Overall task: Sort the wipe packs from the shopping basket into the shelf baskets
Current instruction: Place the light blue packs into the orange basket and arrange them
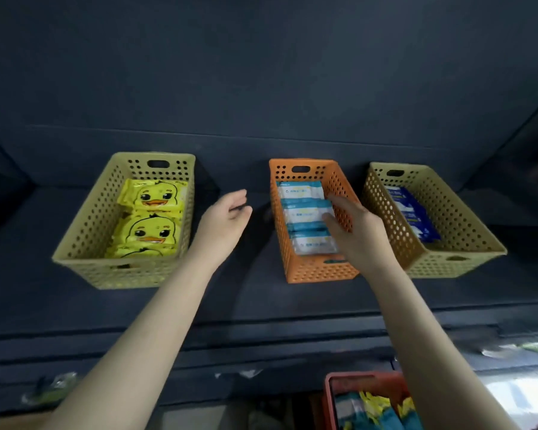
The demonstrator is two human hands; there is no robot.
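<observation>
Three perforated baskets stand in a row on a dark shelf. The left yellow basket [84, 231] holds yellow duck-print wipe packs [151, 212]. The middle orange basket [278, 218] holds white-and-blue wipe packs [302, 201]. The right yellow basket [466, 218] holds dark blue packs [412, 214]. My right hand [354, 231] reaches over the orange basket's right wall, its fingers spread above the white-and-blue packs and holding nothing. My left hand [227, 217] hovers empty between the left and orange baskets, fingers loosely curled. The red shopping basket [330, 395] sits at the bottom with mixed packs inside.
The shelf's dark front edge [261, 333] runs across below the baskets. Dark back and side walls enclose the shelf. Blurred pale items lie low at the far left [53, 386] and far right [516, 349].
</observation>
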